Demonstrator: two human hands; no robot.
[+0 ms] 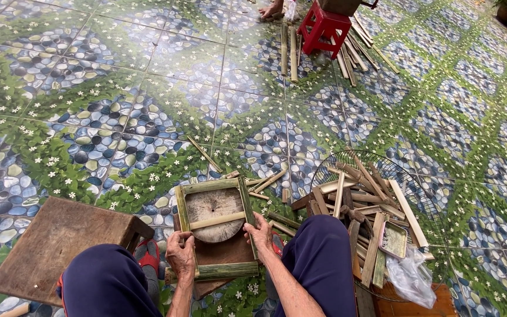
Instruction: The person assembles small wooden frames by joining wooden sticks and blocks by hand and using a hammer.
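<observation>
In the head view, looking down between the person's knees, a square frame of split green bamboo strips (pixel 215 228) lies flat over a round grey-brown wooden chopping block (pixel 213 215), which sits on a dark wooden board on the pebble-and-flower patterned tiled floor (pixel 148 88). The frame looks largely assembled: its four sides meet at the corners, and one pale bamboo crossbar (pixel 218 221) spans the middle, so what seems left is fixing the joints and perhaps adding more bars. The left hand (pixel 181 253) rests on the near left corner with its fingers curled down on the strip; the right hand (pixel 260 232) has its fingers closed around the right side strip near its lower end. The frame's side strips run away from the person, tilted slightly to the left, while the thick near strip (pixel 225 271) and the crossbar have their long axes running left to right. To the left stands a low brown wooden stool (pixel 54 246). To the right, a round wire basket (pixel 377 176) holds a heap of cut bamboo pieces (pixel 359 199) beside a clear plastic bag (pixel 411 276). Farther off stands a red plastic stool (pixel 324 26) among long bamboo sticks.
</observation>
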